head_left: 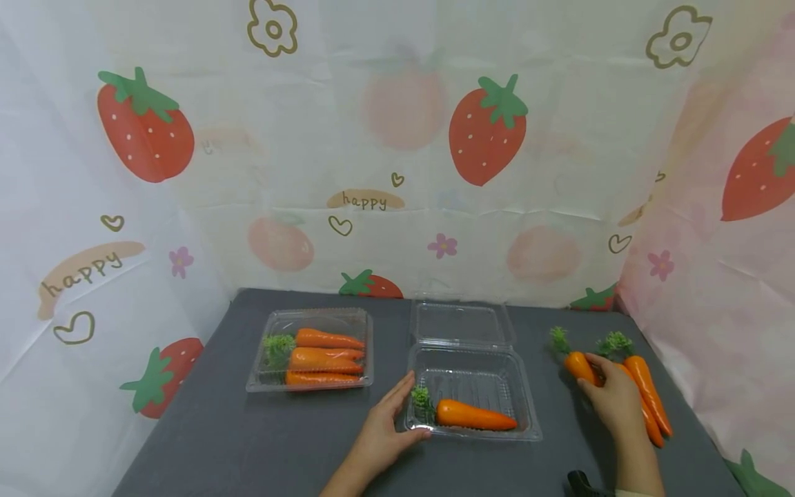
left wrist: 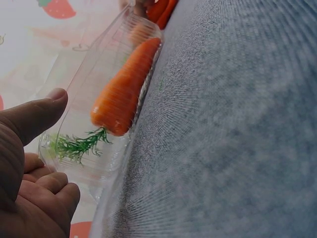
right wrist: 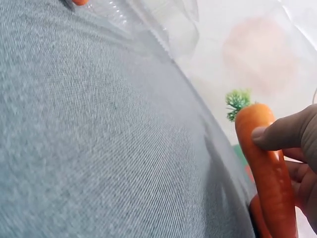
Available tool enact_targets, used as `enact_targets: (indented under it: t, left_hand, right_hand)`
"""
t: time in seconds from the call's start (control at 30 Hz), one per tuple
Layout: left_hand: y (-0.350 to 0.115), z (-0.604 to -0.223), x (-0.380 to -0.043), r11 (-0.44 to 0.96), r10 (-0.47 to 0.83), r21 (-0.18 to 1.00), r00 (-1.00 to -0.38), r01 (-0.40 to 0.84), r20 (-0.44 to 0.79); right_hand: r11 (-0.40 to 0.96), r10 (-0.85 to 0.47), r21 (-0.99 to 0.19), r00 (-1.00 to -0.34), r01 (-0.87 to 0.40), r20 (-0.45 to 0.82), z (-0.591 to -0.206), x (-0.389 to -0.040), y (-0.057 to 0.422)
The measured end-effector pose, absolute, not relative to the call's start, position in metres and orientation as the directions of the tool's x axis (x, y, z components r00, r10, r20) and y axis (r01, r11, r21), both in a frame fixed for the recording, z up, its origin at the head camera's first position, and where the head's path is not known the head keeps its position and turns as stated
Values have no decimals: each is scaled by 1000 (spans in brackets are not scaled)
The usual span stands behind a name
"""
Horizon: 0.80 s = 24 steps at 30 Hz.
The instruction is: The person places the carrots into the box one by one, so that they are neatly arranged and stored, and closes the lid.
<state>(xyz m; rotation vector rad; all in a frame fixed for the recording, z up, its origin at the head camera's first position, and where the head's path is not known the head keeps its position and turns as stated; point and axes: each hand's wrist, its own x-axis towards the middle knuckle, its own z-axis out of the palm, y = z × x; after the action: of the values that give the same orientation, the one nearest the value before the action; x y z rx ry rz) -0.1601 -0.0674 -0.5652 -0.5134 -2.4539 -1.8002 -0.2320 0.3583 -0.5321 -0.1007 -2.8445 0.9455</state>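
Note:
At the right of the head view my right hand [head_left: 615, 397] grips a carrot [head_left: 582, 367] near its leafy top. The right wrist view shows the thumb pressed along this carrot [right wrist: 267, 168], fingers behind it. Two more carrots [head_left: 649, 393] lie beside and partly beneath that hand. My left hand [head_left: 388, 428] rests against the left side of an opened clear plastic box [head_left: 528, 407], thumb at its near corner, fingers extended along the wall. Inside the box lies one carrot [head_left: 475, 415], green leaves to the left. In the left wrist view the fingers [left wrist: 49, 188] are partly bent beside the box.
A second clear box [head_left: 366, 324] with several carrots stands at the left, lid down. The opened box's lid [head_left: 462, 324] leans back toward the printed curtain [head_left: 404, 152]. A dark object [head_left: 580, 483] shows at the grey table's [head_left: 279, 442] near edge.

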Motion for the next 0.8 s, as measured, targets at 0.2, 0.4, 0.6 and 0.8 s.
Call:
enact_targets:
  t: [0.2, 0.4, 0.6, 0.8]
  left_hand:
    - [-68, -566, -161, 272, 235, 916, -943, 295, 233]
    - [-68, -568, -161, 280, 234, 914, -944, 294, 232]
    - [-67, -568, -161, 268, 239, 917, -942, 296, 235]
    - [-67, -568, -161, 258, 232, 918, -942, 300, 242]
  right_hand:
    - [806, 84, -591, -983, -30, 165, -524, -230, 349]
    - [796, 67, -601, -973, -80, 219, -509, -228, 339]
    - [790, 47, -599, -962, -129, 269, -492, -221, 327]
    - [785, -26, -572, -935, -238, 354, -479, -219, 310]
